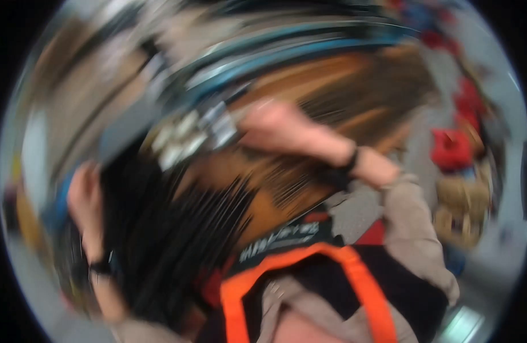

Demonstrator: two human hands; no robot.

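Observation:
Motion blur smears the whole head view. My right hand (272, 126) reaches over a brown work surface (326, 71), beside a cluster of whitish small pieces (177, 140) and a pale grey-white item (219, 123). Its fingers are too smeared to show whether they hold anything. Out to the left is my left hand (85, 191), near a blue patch (57, 200) at the edge of a dark area; its fingers are blurred as well. Between my arms spreads a mass of thin black strips or rods (189, 223), whose kind I cannot make out.
A blue-edged rail or ledge (286, 60) runs along the far side of the surface. At the right are a red container (451, 147) and cardboard boxes (462, 206). More red items (469, 103) stand farther back there.

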